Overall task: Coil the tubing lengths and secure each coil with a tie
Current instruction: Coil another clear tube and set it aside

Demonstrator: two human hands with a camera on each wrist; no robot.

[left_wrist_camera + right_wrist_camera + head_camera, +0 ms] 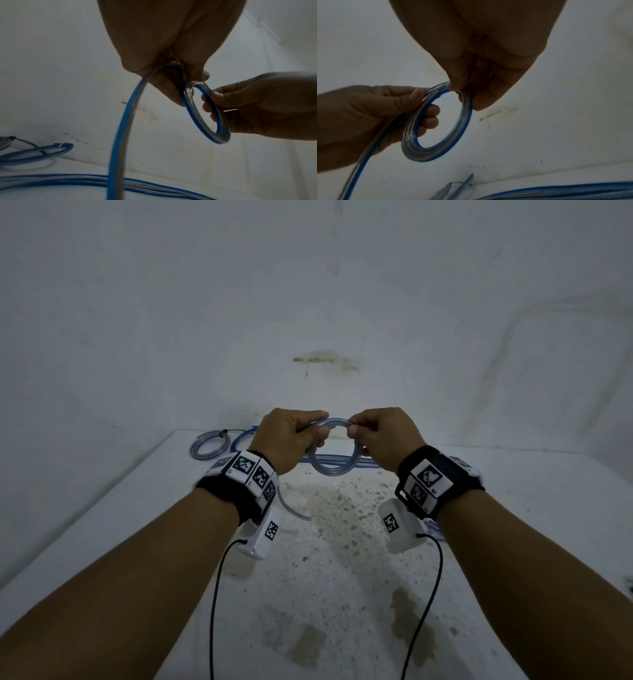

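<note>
A small coil of clear, blue-striped tubing [334, 465] [204, 116] [436, 135] hangs in the air between both hands above the white table [137, 508]. My left hand [291, 440] [171, 75] grips the coil's left side, fingers curled through the loop. My right hand [380, 436] [467, 86] pinches the coil's top right between thumb and fingers. A loose tail of the same tubing [123, 128] [361, 166] drops from the left hand toward the table. No tie shows on this coil.
A tied coil [209, 441] [36, 151] lies at the table's far left by the wall. Straight uncoiled tubing lengths [329, 463] [68, 181] [573, 192] lie across the table under the hands. A short tube end [294, 510] curls near my left wrist. The tabletop is stained.
</note>
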